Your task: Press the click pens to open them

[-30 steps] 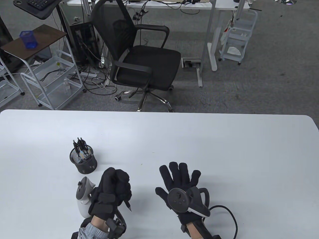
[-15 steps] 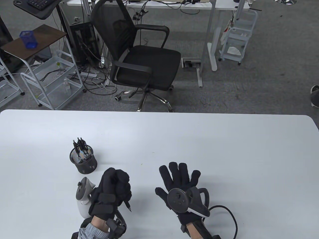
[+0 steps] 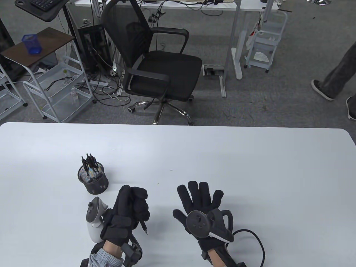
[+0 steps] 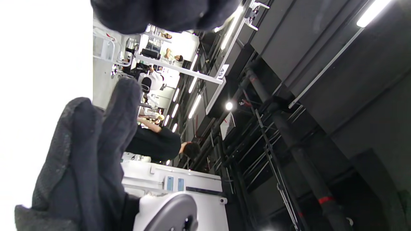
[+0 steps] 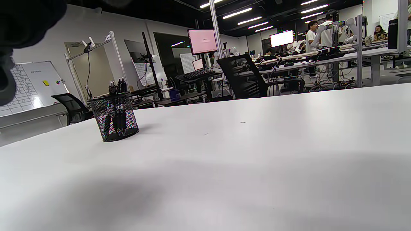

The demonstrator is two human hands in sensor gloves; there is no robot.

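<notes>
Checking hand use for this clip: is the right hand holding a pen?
No, the right hand lies flat on the table with fingers spread, while the left hand grips the pen.

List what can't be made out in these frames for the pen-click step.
- Table view: the left hand wraps the pen; only its lower end shows, so click button and thumb contact are hidden.
- Table view: pens in the mesh cup are too small to tell clicked or not.
- Left wrist view: gloved fingers and overexposed white table block the pen.
- Right wrist view: the right hand is barely in frame; held pen out of view.
</notes>
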